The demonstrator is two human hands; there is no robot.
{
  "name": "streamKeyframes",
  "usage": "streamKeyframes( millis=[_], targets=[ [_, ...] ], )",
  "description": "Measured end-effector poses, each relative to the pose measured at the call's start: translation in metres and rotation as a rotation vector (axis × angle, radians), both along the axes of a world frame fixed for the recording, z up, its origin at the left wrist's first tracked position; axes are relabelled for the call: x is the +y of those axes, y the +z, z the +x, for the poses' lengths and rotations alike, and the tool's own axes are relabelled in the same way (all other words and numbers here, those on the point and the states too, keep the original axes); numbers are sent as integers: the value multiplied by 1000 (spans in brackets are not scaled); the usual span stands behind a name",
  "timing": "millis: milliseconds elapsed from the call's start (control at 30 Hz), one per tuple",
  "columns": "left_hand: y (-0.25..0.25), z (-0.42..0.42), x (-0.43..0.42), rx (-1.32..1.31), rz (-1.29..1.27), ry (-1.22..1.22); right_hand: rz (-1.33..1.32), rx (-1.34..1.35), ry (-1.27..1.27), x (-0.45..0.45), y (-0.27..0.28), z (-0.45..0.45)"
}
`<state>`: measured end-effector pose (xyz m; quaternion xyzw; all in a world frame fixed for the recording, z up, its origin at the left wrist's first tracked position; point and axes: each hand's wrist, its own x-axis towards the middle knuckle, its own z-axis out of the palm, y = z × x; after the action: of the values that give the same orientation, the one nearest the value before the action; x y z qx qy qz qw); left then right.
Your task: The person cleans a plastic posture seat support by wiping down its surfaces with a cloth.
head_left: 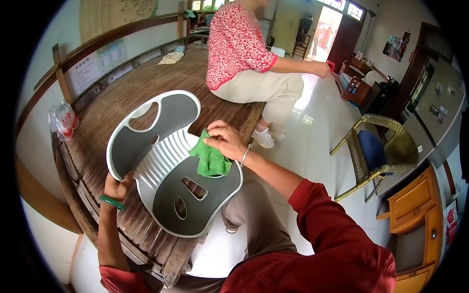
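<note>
A grey and white moulded plastic piece (171, 183) is tilted up in front of me, over the edge of the wooden bed. It has a ribbed white middle, an oval handle hole at the top and slots lower down; I cannot tell its exact kind. My left hand (118, 188), with a green bangle at the wrist, grips its left rim; some fingers are hidden behind it. Pinched in my right hand (226, 139) is a green cloth (210, 158), which lies against the right side of the piece, beside the ribs.
Another person (244, 58) in a red patterned top sits on the slatted wooden bed (132, 78). A plastic bag (63, 119) lies at its left end, a pale cloth (171, 58) at the back. To the right stand a woven armchair (391, 141) and a wooden cabinet (415, 210).
</note>
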<state>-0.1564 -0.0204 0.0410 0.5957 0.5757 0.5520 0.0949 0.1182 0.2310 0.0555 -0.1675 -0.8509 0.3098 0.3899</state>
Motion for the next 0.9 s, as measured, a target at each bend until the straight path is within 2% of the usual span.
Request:
streamKeyframes(
  millis=[33, 100, 167, 233, 300, 333, 367, 433, 500, 533, 567, 633, 700, 733, 767, 833, 900],
  targets=[
    [-2, -5, -2, -4, 2, 5, 2, -4, 5, 1, -1, -1],
    [-6, -14, -7, -90, -159, -46, 112, 214, 112, 1, 0, 2],
    [-9, -19, -4, -43, -87, -102, 36, 212, 184, -2, 6, 6],
    [-3, -11, -1, 1, -21, -139, -400, 329, 356, -9, 13, 2],
    [6, 13, -4, -283, -124, 56, -809, 412, 472, 0, -2, -4],
    [7, 10, -9, -248, -134, 22, -703, 444, 378, 1, -6, -8],
    [6, 5, -11, -215, -142, -14, -808, 492, 401, -8, -4, -8],
    [8, 7, -8, -95, -90, 15, -846, 483, 399, -12, -11, -7],
    [5, 5, -5, -131, -114, 37, -950, 463, 364, -10, -26, -9],
    [9, 6, -8, -157, -223, 63, -957, 447, 374, -7, -34, -11],
    [9, 2, -7, -120, -271, 74, -914, 409, 346, -4, -43, -13],
    [9, 9, -4, -91, -162, 88, -876, 366, 325, 4, -61, -20],
    [9, 8, -2, -105, -183, 114, -372, 29, 67, 11, -74, -26],
    [7, 6, -1, -94, -211, 131, 64, -37, -53, 13, -79, -28],
    [6, 5, 0, -82, -240, 147, 59, -39, -52, 15, -83, -27],
    [7, 9, 2, -56, -212, 148, 235, -418, -214, -6, -64, -31],
    [4, 11, 2, -30, -187, 153, 293, -368, -214, -10, -66, -41]
  ],
)
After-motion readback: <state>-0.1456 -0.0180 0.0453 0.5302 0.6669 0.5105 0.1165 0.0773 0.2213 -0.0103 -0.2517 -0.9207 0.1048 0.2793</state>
